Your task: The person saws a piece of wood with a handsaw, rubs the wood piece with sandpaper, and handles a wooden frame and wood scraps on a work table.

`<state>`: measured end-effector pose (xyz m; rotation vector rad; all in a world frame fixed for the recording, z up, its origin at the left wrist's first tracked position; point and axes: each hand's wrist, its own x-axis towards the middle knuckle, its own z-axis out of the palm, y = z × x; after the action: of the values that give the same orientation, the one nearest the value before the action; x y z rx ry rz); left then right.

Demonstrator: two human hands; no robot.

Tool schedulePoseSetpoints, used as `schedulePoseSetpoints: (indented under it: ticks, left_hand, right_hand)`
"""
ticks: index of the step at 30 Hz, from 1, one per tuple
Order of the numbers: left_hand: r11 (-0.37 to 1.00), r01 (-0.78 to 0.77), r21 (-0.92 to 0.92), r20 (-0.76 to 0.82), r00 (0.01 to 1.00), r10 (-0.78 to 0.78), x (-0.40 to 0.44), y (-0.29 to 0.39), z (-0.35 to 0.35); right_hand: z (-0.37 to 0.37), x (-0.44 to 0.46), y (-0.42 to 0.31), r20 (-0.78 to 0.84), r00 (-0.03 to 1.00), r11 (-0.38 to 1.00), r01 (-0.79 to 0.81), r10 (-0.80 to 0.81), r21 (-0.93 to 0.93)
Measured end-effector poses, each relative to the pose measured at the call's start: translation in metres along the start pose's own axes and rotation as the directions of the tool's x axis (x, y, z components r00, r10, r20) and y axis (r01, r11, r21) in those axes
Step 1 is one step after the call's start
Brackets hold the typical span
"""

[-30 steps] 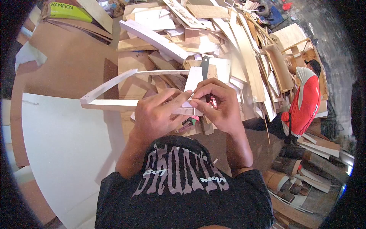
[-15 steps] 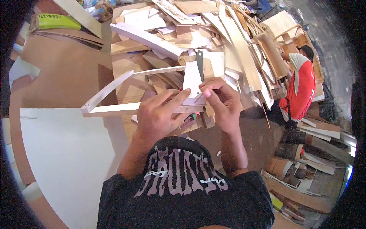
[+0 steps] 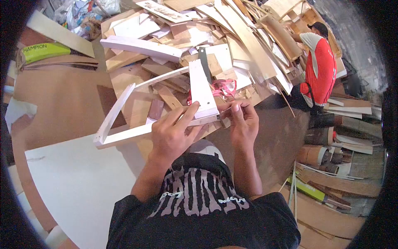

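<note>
A white-painted wooden frame (image 3: pixel 124 139) of narrow strips lies tilted in front of me, with a wider white board (image 3: pixel 200 88) across its right end. My left hand (image 3: pixel 172 130) grips the frame's near right corner, its fingers over the board's lower end and its thumb below. A small dark spot (image 3: pixel 208 103) marks the board near those fingertips. Just right of that corner, my right hand (image 3: pixel 243 124) pinches a thin nail-like piece (image 3: pixel 225 110), partly hidden by the fingers. A dark saw blade (image 3: pixel 204 62) and a pink-red strap or cord (image 3: pixel 224 88) lie beyond the board.
Wood offcuts (image 3: pixel 166 52) are heaped across the table behind the frame. A large white panel (image 3: pixel 78 178) lies at left, by a brown sheet (image 3: pixel 62 103). Another person (image 3: pixel 321 68) in a red shirt stands at right, near more stacked boards (image 3: pixel 352 143).
My right hand has moved from over the board to beside its lower right corner, still pinching the thin piece. The dark spot and pink-red strap are now uncovered. The view has shifted.
</note>
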<state>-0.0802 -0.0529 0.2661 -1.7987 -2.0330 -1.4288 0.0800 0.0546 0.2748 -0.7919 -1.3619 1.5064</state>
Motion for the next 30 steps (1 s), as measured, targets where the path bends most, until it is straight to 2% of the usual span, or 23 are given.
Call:
schedulePoseSetpoints:
  ticks: [3,6,7,9,11,12,17,19,20,23,24,27,30]
  left_hand:
    - [1.0,-0.012,0.014,0.002,1.0,0.012,-0.002,-0.002,0.004]
    - [1.0,0.005,0.012,-0.002,1.0,-0.005,-0.005,0.003,0.004]
    - [1.0,0.026,0.0,-0.007,1.0,-0.026,-0.002,0.007,0.004]
    - [0.999,0.01,0.03,-0.031,0.999,-0.009,0.002,0.015,0.005]
    - [0.998,0.003,0.063,-0.065,0.998,0.001,0.001,0.021,0.008]
    - [0.997,0.021,0.07,-0.055,0.998,-0.017,0.002,0.024,0.009]
    - [0.989,0.058,0.135,-0.086,0.995,-0.046,0.003,0.042,0.023]
    - [0.987,0.091,0.135,-0.089,0.993,-0.079,0.006,0.053,0.025]
    - [0.984,0.094,0.154,-0.102,0.992,-0.079,0.007,0.058,0.026]
    - [0.984,0.109,0.143,-0.119,0.989,-0.092,0.011,0.07,0.032]
    - [0.981,0.106,0.16,-0.13,0.988,-0.086,0.013,0.072,0.034]
    - [0.977,0.098,0.19,-0.18,0.982,-0.064,0.02,0.077,0.039]
    - [0.974,0.128,0.186,-0.191,0.977,-0.092,0.022,0.075,0.041]
  right_hand:
    - [-0.002,-0.007,0.003,-0.003,1.0,0.999,-0.008,0.008,0.033]
    - [-0.003,-0.014,0.009,-0.026,1.0,0.988,-0.011,0.015,0.151]
    - [-0.008,-0.012,0.013,-0.014,1.0,0.993,-0.006,0.007,0.114]
    - [-0.017,-0.007,0.015,0.017,1.0,0.996,0.019,-0.02,0.089]
    - [-0.025,-0.005,0.016,0.107,0.994,0.992,-0.04,0.027,0.119]
    - [-0.027,-0.003,0.01,0.118,0.992,0.996,-0.055,0.046,0.067]
    - [-0.05,0.014,0.018,0.259,0.966,0.98,-0.032,-0.02,0.195]
    - [-0.06,0.019,0.02,0.313,0.948,0.996,0.036,-0.061,0.085]
    - [-0.06,0.019,0.019,0.313,0.947,0.986,0.016,-0.067,0.163]
    - [-0.069,0.03,0.016,0.368,0.924,0.98,0.036,-0.106,0.194]
    - [-0.07,0.032,0.014,0.373,0.925,0.968,-0.027,-0.07,0.248]
    - [-0.075,0.041,0.005,0.423,0.898,0.971,0.023,-0.124,0.237]
    - [-0.077,0.045,0.009,0.448,0.887,0.971,0.002,-0.111,0.238]
